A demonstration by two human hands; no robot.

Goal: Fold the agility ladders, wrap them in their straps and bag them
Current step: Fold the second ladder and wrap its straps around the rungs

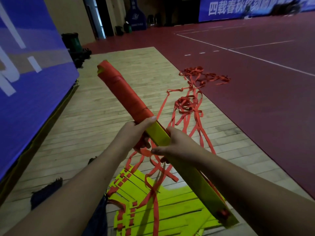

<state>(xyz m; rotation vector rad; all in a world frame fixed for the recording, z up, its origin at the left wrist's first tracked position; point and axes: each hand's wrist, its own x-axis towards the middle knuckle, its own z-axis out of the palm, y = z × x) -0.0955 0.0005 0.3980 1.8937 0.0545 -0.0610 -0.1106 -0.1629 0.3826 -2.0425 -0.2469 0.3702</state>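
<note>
- While both hands hold it near the middle of the view, the folded ladder bundle [159, 135] slants from 11 o'clock down to 5 o'clock, raised above the wooden floor [95, 106].
- The left hand [136, 133] curls round the bundle at the lower edge of the wound strap [126, 94], thumb lying on top.
- Just toward 5 o'clock, the right hand [177, 144] grips the bare yellow section, fingers hooked over its far edge.
- The bundle's upper half is sheathed in flat orange webbing, wound tight and smooth; its lower half shows stiff, glossy yellow slats stacked flush.
- Loose strap tails [187, 104] hang below the hands and trail in tangled loops toward 1 o'clock, onto the red court floor [255, 92].
- At 6 o'clock a second ladder [170, 206] lies fanned out, yellow rungs threaded with orange webbing.
- A dark frayed cloth [46, 190] lies at 8 o'clock.
</note>
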